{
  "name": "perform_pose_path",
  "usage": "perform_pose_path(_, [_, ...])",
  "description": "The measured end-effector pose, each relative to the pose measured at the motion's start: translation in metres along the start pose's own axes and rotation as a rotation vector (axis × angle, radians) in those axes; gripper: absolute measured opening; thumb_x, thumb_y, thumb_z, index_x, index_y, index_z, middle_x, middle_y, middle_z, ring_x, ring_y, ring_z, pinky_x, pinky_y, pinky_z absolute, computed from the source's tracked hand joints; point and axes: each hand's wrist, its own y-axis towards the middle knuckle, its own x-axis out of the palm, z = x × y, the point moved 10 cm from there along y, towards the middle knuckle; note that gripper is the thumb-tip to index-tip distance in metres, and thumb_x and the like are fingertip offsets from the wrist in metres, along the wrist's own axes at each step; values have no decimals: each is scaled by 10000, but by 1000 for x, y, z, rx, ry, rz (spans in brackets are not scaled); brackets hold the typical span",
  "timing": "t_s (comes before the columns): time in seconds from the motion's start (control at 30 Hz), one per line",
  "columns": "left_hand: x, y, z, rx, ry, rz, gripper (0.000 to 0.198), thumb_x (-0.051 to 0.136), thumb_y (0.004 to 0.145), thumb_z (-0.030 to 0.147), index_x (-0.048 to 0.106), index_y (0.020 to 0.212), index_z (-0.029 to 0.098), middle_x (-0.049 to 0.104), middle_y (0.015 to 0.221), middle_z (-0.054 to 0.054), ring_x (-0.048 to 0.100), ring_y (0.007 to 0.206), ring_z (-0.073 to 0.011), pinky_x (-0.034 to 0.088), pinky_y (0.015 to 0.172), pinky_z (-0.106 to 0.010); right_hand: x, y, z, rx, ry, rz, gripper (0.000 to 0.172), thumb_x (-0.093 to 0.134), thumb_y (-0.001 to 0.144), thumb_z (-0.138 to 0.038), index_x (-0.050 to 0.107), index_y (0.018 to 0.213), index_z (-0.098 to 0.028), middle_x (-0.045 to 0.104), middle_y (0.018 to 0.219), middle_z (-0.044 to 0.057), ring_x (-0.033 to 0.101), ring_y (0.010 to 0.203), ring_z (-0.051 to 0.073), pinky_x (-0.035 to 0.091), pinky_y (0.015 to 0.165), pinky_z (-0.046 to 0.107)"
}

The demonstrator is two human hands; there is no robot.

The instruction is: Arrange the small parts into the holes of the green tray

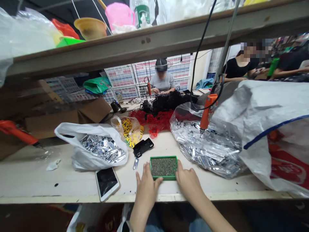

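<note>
On the bench (pixel 79 188), I have the tray (pixel 164 178) held by its ends, left hand (pixel 146 184) and right hand (pixel 189 182) clasping it. I judge it stiff, weighty with loose metal bits (pixel 164 166); gripping both ends should keep it level.

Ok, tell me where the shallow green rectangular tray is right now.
In the head view, the shallow green rectangular tray sits just right of centre, low down, on the pale tabletop, between the left hand and the right hand.
</note>
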Motion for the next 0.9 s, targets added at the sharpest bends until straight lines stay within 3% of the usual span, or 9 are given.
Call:
perform_pose_path(0.13, [-19, 7, 10, 43, -49, 83, 521, 577, 941, 248, 468, 1395, 16, 576, 1474, -292, 487, 1457, -367, 216, 1267, -595, -4, 14, 4, 18, 17, 27, 547, 308, 1004, -108, 386, 1521, 51, 781, 1015, 269, 772, 1011, 329, 489, 908, 413])
perform_pose_path(0.23, [-34, 9, 16, 51, -90, 160, 431, 653, 916, 242, 533, 1302, 94, 700, 1318, -221, 624, 1309, -364, 366, 1196, -552, -4, 25, 8, 10, 47, 36, 545, 267, 1027, -157, 415, 1536, -30, 788, 1056, 227, 757, 1042, 326, 493, 874, 392])
perform_pose_path(0.3, [-42, 5, 17, 38, -123, 211, 475, 690, 905, 239, 514, 1324, 99, 703, 1303, -218, 648, 1268, -365, 490, 1086, -506, -1, 29, 12, 5, 71, 34, 544, 248, 1036, -181, 446, 1536, -93, 794, 1070, 193, 753, 1045, 319, 491, 850, 378])
perform_pose_path(0.37, [-48, 1, 17, 36, -158, 256, 540, 729, 890, 241, 493, 1357, 107, 683, 1345, -214, 644, 1278, -354, 534, 1032, -467, 2, 30, 17, 3, 94, 33, 547, 238, 1041, -196, 461, 1536, -133, 795, 1091, 174, 750, 1048, 314, 487, 840, 371])
perform_pose_path(0.6, [-64, 3, 23, 87, -238, 291, 603, 815, 834, 234, 547, 1369, 152, 647, 1432, -196, 612, 1347, -332, 535, 1073, -451, 5, 32, 23, -24, 153, 25, 538, 273, 1043, -223, 479, 1539, -185, 797, 1124, 151, 746, 1071, 290, 478, 846, 346])
perform_pose_path(0.77, [-77, 9, 31, 142, -257, 301, 672, 860, 782, 203, 574, 1390, 199, 538, 1546, -165, 501, 1446, -320, 467, 1169, -448, 6, 32, 23, -45, 175, 17, 521, 292, 1045, -250, 506, 1518, -212, 802, 1112, 133, 741, 1079, 291, 476, 847, 347])
perform_pose_path(0.9, [-77, 10, 34, 150, -271, 290, 655, 853, 788, 190, 583, 1384, 178, 587, 1500, -175, 555, 1400, -321, 495, 1143, -443, 6, 31, 23, -35, 192, 20, 528, 289, 1039, -240, 501, 1519, -176, 800, 1106, 149, 744, 1067, 291, 479, 856, 352])
